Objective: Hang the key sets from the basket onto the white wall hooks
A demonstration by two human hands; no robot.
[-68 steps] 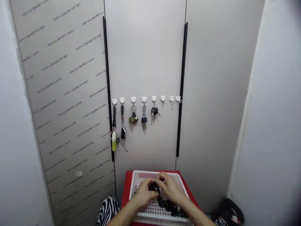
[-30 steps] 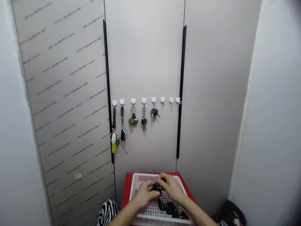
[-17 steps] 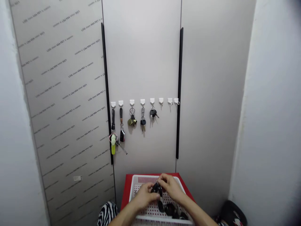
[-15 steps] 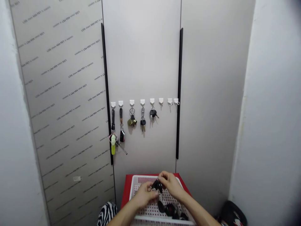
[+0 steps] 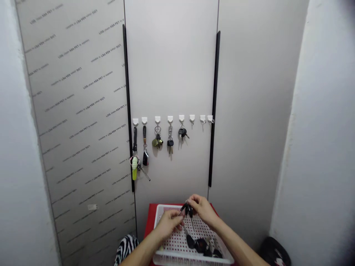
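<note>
Head view: keys (image 5: 189, 210) held above a basket (image 5: 191, 258)

Right hand (image 5: 205, 211) has the keys by their upper end, its grip closed on them with thumb and forefinger pinched together. They are black-headed, and one blade points down over the basket's holed floor. Left hand (image 5: 169, 224) is just beside them, its grip narrow, fingertips at the blade of one key; whether it pinches that blade I cannot tell.

More black keys (image 5: 201, 244) lie in a loose heap near the basket's front wall, below the held ones. The white basket stands on a red counter (image 5: 150, 218).

Beyond, a row of white hooks (image 5: 170, 118) runs across a pale panel (image 5: 172, 81) between two black bars (image 5: 128, 111). From the left, the first five carry a black strap (image 5: 135, 139) with a yellow-green tag (image 5: 134, 174), a fob (image 5: 145, 159) on a braided loop, a ringed set with a brass-coloured piece (image 5: 155, 142), a chained bunch (image 5: 170, 143) and a small black bunch (image 5: 182, 132).
</note>
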